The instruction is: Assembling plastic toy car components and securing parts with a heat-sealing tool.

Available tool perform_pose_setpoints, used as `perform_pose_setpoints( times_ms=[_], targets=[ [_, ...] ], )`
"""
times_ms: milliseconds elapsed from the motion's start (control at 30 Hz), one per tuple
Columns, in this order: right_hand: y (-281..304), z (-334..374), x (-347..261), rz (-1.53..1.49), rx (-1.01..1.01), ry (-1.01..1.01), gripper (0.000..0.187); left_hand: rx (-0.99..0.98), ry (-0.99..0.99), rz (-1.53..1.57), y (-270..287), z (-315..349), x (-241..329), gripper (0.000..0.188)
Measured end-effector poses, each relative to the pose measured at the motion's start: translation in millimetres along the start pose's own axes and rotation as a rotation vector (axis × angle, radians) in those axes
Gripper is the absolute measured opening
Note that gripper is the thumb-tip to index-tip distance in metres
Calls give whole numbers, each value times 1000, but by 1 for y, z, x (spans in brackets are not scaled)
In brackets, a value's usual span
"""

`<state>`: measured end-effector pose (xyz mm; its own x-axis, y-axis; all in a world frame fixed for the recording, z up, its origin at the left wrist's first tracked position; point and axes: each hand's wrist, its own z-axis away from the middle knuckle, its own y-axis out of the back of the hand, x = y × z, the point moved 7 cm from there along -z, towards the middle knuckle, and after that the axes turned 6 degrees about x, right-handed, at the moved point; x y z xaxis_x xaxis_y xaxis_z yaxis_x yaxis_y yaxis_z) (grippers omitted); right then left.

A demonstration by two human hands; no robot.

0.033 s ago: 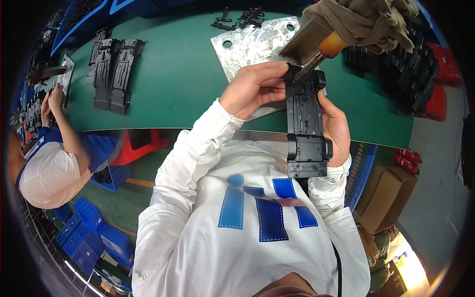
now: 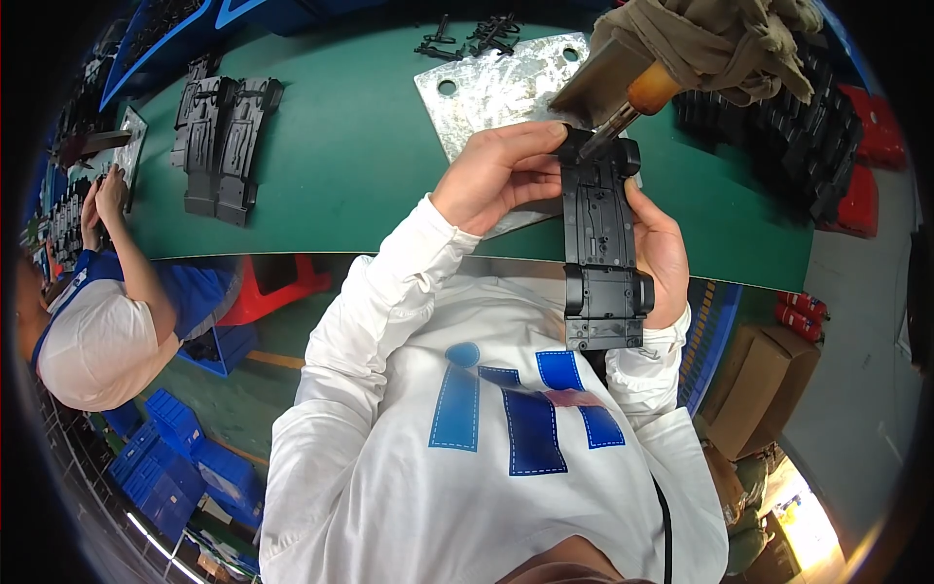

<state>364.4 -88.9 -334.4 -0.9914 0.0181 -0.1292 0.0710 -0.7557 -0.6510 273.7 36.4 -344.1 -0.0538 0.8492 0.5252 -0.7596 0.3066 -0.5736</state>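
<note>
A long black moulded plastic part [image 2: 600,229] is held between my two hands, over the table's near edge. My left hand [image 2: 503,173] grips its far left end, with the thumb laid along the top edge. My right hand [image 2: 660,255] closes on the part's right side, and some of its fingers are hidden behind it. A tool with a metal shaft and an amber collar [image 2: 650,90], wrapped above in brown cloth, points down at the part's far end. Its tip appears to meet the part there. Beneath the hands lies a scuffed metal plate [image 2: 501,83].
More long black parts [image 2: 226,146] lie on the green table [image 2: 350,146] at the left. Small black pieces [image 2: 493,34] sit beyond the plate. A dark pile of parts [image 2: 778,146] stands at the right. At far left a co-worker [image 2: 107,321] sits near a red stool [image 2: 277,287].
</note>
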Motion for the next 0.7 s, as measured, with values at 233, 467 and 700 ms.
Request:
perform_pose_setpoints(
  times_ms=[233, 467, 700],
  targets=[
    [3, -1, -4, 50, 24, 37, 25, 8, 3, 1, 0, 0, -1, 34],
    [-8, 7, 5, -30, -22, -40, 23, 2, -5, -9, 1, 1, -2, 35],
    [-2, 3, 5, -16, -20, -58, 26, -9, 4, -40, 3, -1, -4, 35]
  ],
)
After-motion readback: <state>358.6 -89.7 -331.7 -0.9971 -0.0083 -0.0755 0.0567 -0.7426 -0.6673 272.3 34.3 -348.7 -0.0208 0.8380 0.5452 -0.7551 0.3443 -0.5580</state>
